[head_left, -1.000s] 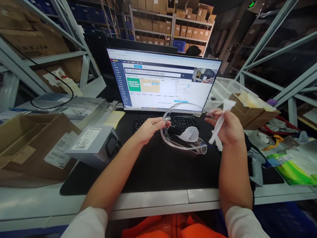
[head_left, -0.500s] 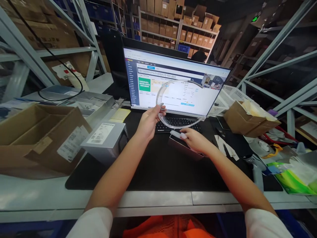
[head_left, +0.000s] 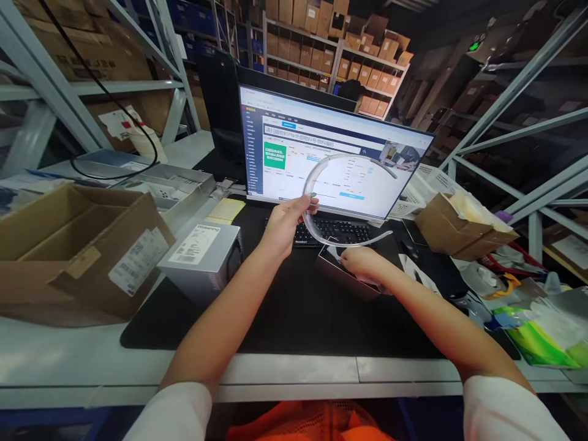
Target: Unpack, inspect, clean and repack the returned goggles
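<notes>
My left hand (head_left: 285,225) pinches the rim of a clear plastic face shield (head_left: 321,190) and holds it up in front of the monitor (head_left: 331,153). The shield curves to the right over the keyboard (head_left: 335,231). My right hand (head_left: 362,263) rests lower, fingers curled on a small grey open box (head_left: 342,278) on the black desk mat (head_left: 285,312). What the fingers grip inside the box is hidden. White strips of paper (head_left: 420,275) lie on the mat to the right of that hand.
A grey labelled box (head_left: 202,254) and open cardboard cartons (head_left: 78,251) stand at the left. At the right are a brown carton (head_left: 459,226), a white basket (head_left: 427,184), a scanner (head_left: 468,306) and green packets (head_left: 542,337). Shelves of boxes surround the desk.
My right hand dropped the white paper strip onto the mat and went down to the small grey box. My left hand lifted the clear shield up before the screen.
</notes>
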`<state>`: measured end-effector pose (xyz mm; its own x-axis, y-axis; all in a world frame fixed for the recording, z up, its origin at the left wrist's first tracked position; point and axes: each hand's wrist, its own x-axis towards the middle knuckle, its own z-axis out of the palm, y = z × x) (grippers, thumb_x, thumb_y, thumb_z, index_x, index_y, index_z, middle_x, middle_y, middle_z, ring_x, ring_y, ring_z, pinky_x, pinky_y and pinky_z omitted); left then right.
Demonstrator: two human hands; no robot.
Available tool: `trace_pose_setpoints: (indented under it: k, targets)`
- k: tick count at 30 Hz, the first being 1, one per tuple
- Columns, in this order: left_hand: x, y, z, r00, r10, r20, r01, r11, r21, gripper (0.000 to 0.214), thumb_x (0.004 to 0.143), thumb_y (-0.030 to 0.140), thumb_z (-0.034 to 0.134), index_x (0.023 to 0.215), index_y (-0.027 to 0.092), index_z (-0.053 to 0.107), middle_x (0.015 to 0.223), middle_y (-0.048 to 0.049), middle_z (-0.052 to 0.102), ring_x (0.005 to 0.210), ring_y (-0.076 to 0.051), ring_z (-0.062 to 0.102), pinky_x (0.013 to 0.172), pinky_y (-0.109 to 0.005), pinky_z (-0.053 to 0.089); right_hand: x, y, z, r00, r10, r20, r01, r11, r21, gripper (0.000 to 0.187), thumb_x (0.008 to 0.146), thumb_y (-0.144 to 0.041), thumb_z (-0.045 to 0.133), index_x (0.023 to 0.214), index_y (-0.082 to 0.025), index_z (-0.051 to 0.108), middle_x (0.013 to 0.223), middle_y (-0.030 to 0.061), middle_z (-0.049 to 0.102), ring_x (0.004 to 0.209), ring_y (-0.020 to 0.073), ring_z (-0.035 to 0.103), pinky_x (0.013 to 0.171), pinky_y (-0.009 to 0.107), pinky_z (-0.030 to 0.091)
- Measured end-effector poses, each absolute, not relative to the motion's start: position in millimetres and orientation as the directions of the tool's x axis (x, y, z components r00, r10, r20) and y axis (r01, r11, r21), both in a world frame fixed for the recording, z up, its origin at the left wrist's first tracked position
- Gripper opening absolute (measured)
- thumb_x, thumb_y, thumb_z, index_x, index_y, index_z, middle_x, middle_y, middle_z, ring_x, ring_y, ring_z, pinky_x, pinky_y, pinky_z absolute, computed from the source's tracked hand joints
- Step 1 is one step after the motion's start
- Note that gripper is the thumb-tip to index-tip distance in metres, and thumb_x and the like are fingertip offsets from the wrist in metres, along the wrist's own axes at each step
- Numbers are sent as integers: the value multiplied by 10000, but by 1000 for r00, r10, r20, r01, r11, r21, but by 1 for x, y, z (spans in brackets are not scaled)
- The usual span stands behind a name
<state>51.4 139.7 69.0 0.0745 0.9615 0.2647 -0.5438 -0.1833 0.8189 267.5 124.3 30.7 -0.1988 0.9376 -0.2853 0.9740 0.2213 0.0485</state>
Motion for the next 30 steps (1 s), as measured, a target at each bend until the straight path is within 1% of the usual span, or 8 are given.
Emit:
trace_pose_setpoints:
  k: [4,8,11,13,18,22,27,30]
  targets:
    - [52,139,70,75,956,282,-543,-198,816,504,673,623,833,851,153,799,907,-84,756,855,-189,670,878,-328,478,262,125,35,-202,970,-138,973,215,84,192,881,-246,626,776,-135,742,903,181,744,847,281,680,740,334,472]
    - [50,139,71,68,956,284,-542,-204,815,508,670,626,833,850,152,802,904,-87,758,869,-199,673,899,-342,476,279,125,51,-220,971,93,975,216,51,225,934,-257,536,780,-166,672,991,123,713,899,226,644,770,300,450]
    - [48,140,71,67,957,283,-531,-206,822,509,687,635,816,868,160,805,929,-90,762,888,-205,675,891,-339,470,304,129,65,-166,962,216,986,161,40,146,905,-192,509,827,-167,628,939,95,691,845,198,617,733,277,430]
    - [47,141,71,56,956,287,-533,-214,819,501,695,636,810,871,167,807,934,-88,762,896,-205,676,888,-336,467,315,133,68,-144,961,237,990,138,42,158,919,-198,479,862,-165,623,844,78,679,749,187,597,666,270,406]
    - [48,142,72,41,952,304,-544,-234,806,478,683,619,829,843,169,811,901,-78,760,874,-192,667,897,-334,477,296,132,52,-293,953,78,955,288,66,160,946,-319,563,912,-206,671,779,33,707,679,173,605,596,256,352]
    - [48,140,72,39,952,304,-542,-235,807,486,670,623,837,840,169,813,896,-78,763,859,-187,665,902,-336,480,267,130,31,-410,907,-100,901,420,112,177,925,-189,559,862,-186,724,882,88,753,804,216,658,698,287,403]
    - [47,140,73,41,953,299,-532,-232,814,481,673,616,837,847,168,814,899,-81,768,865,-192,672,917,-342,480,260,133,29,-349,890,-293,896,409,174,244,819,-22,551,826,-131,769,898,172,760,833,283,702,740,343,466]
    - [47,140,73,47,951,305,-537,-234,811,477,682,607,835,857,163,813,901,-88,769,889,-209,684,936,-355,481,258,136,37,-293,844,-450,902,400,163,236,786,-39,616,866,-181,787,836,113,765,720,240,707,659,314,490]
